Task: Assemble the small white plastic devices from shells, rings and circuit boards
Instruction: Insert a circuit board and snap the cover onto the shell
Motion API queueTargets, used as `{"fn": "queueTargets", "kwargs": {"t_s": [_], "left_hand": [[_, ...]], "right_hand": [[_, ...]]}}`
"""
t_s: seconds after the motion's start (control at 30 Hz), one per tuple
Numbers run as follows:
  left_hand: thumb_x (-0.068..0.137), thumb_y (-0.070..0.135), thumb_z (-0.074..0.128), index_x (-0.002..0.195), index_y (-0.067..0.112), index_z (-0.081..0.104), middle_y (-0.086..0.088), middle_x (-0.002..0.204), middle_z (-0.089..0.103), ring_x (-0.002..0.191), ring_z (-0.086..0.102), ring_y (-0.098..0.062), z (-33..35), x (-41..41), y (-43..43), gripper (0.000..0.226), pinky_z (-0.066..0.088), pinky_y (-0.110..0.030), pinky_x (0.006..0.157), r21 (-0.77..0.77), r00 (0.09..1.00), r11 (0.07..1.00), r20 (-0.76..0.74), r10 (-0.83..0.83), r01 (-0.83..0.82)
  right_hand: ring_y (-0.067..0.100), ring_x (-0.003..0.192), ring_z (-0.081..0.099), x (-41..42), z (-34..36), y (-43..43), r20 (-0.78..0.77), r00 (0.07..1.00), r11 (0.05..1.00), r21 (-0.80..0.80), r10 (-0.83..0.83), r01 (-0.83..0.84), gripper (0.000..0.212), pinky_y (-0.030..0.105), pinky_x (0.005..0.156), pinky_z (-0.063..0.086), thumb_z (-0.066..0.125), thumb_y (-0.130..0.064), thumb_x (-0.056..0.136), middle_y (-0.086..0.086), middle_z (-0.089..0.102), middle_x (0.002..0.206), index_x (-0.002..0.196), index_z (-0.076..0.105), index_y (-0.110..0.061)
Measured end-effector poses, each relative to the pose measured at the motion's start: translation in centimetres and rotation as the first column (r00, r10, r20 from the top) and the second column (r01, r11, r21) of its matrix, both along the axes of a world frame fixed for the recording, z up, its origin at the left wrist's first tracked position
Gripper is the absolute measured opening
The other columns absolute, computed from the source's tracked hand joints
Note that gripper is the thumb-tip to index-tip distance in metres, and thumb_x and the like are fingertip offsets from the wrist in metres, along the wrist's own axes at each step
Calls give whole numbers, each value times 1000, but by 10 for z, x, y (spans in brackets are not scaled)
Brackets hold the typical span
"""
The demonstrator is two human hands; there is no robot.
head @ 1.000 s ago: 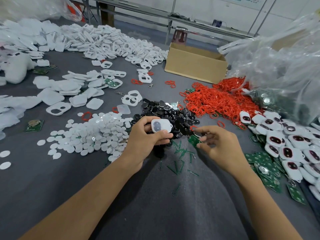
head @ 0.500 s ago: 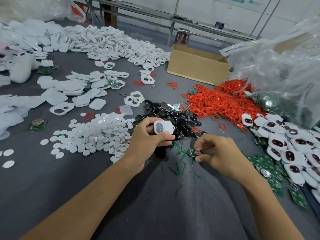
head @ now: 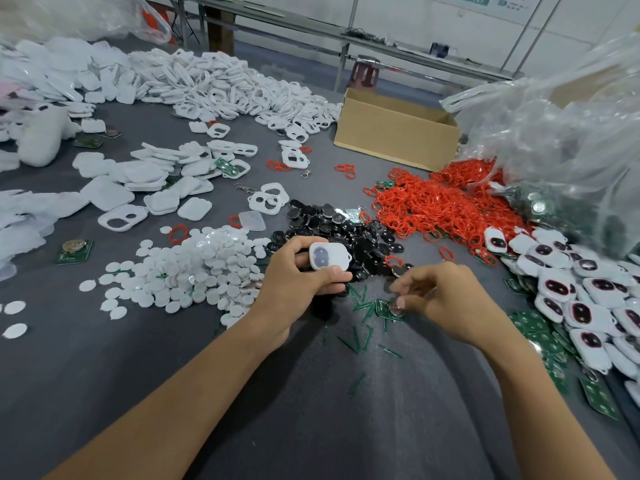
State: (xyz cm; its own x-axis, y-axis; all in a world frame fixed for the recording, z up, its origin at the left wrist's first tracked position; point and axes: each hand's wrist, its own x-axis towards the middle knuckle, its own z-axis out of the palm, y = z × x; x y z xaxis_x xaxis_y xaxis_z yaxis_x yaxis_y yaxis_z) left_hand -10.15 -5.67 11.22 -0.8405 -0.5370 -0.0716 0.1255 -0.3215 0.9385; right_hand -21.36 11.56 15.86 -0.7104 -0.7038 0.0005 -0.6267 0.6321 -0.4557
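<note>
The left hand [head: 301, 278] grips the white shell [head: 327, 256] by its rim, midway between the front and back edges of the surface [head: 104, 375]. The right hand [head: 446, 299] curls onto the circuit board [head: 384, 306] lying just beside it; blur hides whether it pinches. The board is judged light, stiff and fragile: hold it by the edges.

Lit brightly and evenly from overhead, with only soft shadows beneath the forearms on the grey cloth-covered table [head: 86, 375]. Glaring white across the crumpled clear plastic bag [head: 571, 140]. Blurred by motion at the right hand [head: 446, 299]; bent and smeared toward the wide-angle edges.
</note>
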Motion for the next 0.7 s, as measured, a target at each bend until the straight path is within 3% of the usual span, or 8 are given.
{"fn": "queueTargets", "kwargs": {"t_s": [0.13, 0.33, 0.7], "left_hand": [[75, -9, 74, 109, 8, 60, -21, 106, 68, 88, 73, -34, 1, 1, 0, 40, 62, -32, 71, -6, 1000, 1000, 7, 5, -5], [82, -11, 68, 112, 6, 58, -18, 103, 69, 80, 75, -28, 0, 2, 0, 37, 61, -29, 69, 2, 1000, 1000, -6, -3, 3], [82, -11, 68, 112, 5, 57, -17, 99, 70, 78, 75, -27, -1, 0, -1, 36, 60, -26, 65, 3, 1000, 1000, -12, -7, 7]], "right_hand": [[-10, 57, 57, 2, 2, 5, -5, 998, 997, 61, 56, -55, 6, 1, 61, 37, 81, -15, 75, -6, 73, 72, 81, 78, -15], [5, 66, 65, 5, 7, 8, 26, 996, 995, 37, 90, -91, 17, 14, 64, 47, 85, -29, 68, -5, 73, 70, 77, 77, -17], [1, 59, 62, 7, 1, 8, -57, 996, 992, 104, 72, -66, 19, 27, 67, 53, 81, -41, 69, -8, 69, 63, 68, 74, -23]]}}
